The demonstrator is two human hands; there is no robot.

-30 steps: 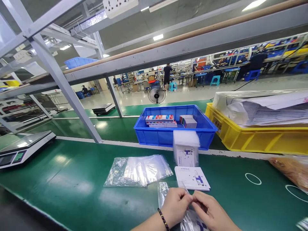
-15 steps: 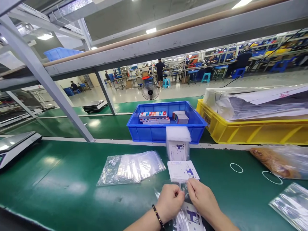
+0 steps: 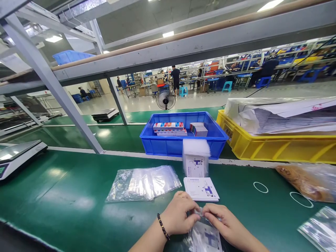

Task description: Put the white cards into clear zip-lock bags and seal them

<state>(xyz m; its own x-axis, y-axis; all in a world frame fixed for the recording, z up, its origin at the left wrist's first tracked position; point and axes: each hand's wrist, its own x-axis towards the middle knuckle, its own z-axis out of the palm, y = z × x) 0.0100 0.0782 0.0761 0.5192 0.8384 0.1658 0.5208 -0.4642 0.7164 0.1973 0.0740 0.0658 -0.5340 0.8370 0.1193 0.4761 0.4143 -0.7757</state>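
Note:
My left hand (image 3: 183,213), with a beaded bracelet at the wrist, pinches the top edge of a clear plastic bag (image 3: 204,235). Opposite it, my right hand (image 3: 222,220) grips the same edge between thumb and fingers. A printed card with a purple design shows through the bag, below my fingers. Just beyond my hands lies a small stack of white printed cards (image 3: 201,189). Behind that, more cards in clear sleeves (image 3: 195,164) lean upright against the blue bin. To the left, several flat clear bags (image 3: 147,183) lie fanned out on the green bench.
A blue bin (image 3: 170,145) holds small printed boxes. Right of it stands a yellow bin (image 3: 286,148) full of paper sheets. White rings (image 3: 260,187), a bag of brownish items (image 3: 301,180) and silvery packets (image 3: 320,227) lie rightward. A scale (image 3: 22,155) sits at left.
My hands have stayed at the bag's top edge, and my left fingers have shifted from a closed fist to a looser pinch. The camera view has swung slightly.

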